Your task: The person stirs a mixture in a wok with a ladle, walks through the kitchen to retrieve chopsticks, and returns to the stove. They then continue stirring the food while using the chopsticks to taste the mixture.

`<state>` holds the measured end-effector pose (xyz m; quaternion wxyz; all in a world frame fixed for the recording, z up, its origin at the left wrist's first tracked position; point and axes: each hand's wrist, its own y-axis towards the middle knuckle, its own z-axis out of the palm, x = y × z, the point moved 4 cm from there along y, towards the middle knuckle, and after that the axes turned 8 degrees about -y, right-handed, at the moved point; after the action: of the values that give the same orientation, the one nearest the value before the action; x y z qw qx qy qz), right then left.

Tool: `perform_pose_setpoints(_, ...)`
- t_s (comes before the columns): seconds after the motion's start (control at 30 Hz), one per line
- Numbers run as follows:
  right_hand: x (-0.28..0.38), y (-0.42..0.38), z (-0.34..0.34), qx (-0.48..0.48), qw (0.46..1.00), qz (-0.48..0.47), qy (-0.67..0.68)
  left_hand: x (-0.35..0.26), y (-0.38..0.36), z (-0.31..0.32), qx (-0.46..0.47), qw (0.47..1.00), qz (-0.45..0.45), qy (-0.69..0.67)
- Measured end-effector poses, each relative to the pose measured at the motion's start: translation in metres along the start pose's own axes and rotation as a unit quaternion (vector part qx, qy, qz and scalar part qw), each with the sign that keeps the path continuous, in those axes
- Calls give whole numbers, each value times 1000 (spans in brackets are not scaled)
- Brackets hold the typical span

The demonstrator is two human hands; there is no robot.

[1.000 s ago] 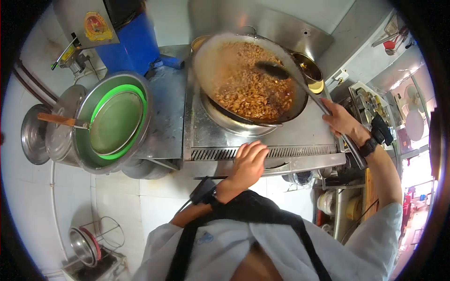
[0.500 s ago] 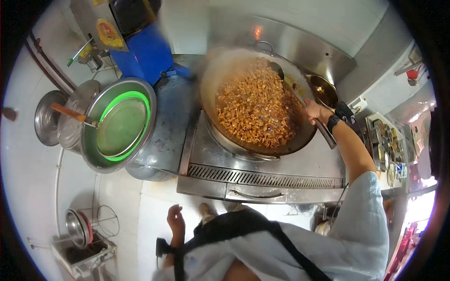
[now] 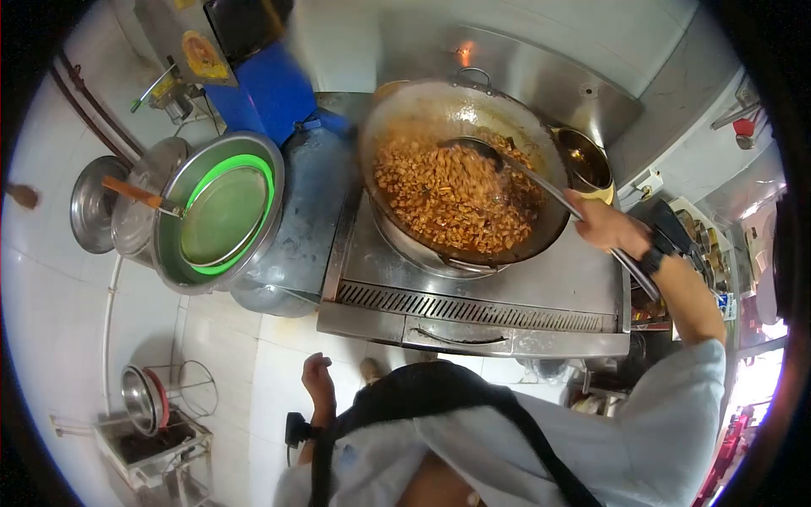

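Ladle [image 3: 486,149] gripped by right hand [image 3: 604,224] partway up shaft at four o'clock of wok [image 3: 541,139], likely sparing fingers heat; scoop set among chopped food [image 3: 439,198]. Left hand [image 3: 319,380] held apart at seven, empty, loosely open.

No writing could be read: the yellow-and-red sticker [image 3: 204,56] on the metal panel [image 3: 167,32] and the blue-and-white label [image 3: 725,305] at right were too small or blurred.

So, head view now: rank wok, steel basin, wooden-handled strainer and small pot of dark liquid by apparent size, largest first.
1. Wok
2. Steel basin
3. Wooden-handled strainer, sitting within the basin's outline except for its handle end
4. Small pot

No near-ties.
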<state>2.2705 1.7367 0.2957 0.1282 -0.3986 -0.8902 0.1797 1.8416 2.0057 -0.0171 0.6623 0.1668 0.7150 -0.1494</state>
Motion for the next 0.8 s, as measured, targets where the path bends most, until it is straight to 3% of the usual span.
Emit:
perform_pose_setpoints(0.07,-14,-14,-8,-38,999,-33,-19,7,4,-1,23,990,89,106)
perform_pose_setpoints(0.1,-17,-19,-16,-43,999,-12,-5,4,2,3,21,991,89,100)
perform_pose_setpoints(0.13,-16,-24,-23,-49,999,11,11,5,0,5,7,999,21,43)
perform_pose_setpoints(0.17,-17,-20,-28,-38,989,145,12,7,-2,8,-5,999,-47,-14)
perform_pose_setpoints(0.2,-28,-6,-27,-41,988,145,11,7,-2,11,-5,999,-45,-17)
perform_pose_setpoints(0.27,-64,47,-14,-137,983,102,60,5,-7,15,23,999,5,39)
perform_pose_setpoints(0.3,-75,71,-8,-135,982,100,81,19,-10,13,17,999,-31,-27)
perform_pose_setpoints(0.4,-86,129,3,-126,976,105,141,14,-21,7,7,996,-86,-10)
perform_pose_setpoints(0.47,-82,162,8,-63,966,117,222,14,-32,-4,-12,991,-94,-97)
perform_pose_setpoints(0.5,-84,186,12,-25,960,61,272,16,-38,-9,-41,988,-119,-90)
perform_pose_setpoints(0.53,-67,190,6,-20,960,57,273,19,-46,-16,-70,984,-144,-81)
perform_pose_setpoints(0.6,-31,198,-6,-37,989,37,142,27,-60,-26,-91,981,-140,-102)
perform_pose_setpoints(0.67,-13,202,-5,-30,984,1,173,38,-74,-34,-112,976,-139,-127)
perform_pose_setpoints(0.8,36,166,-26,1,999,-30,42,60,-93,-36,-132,964,-177,-149)
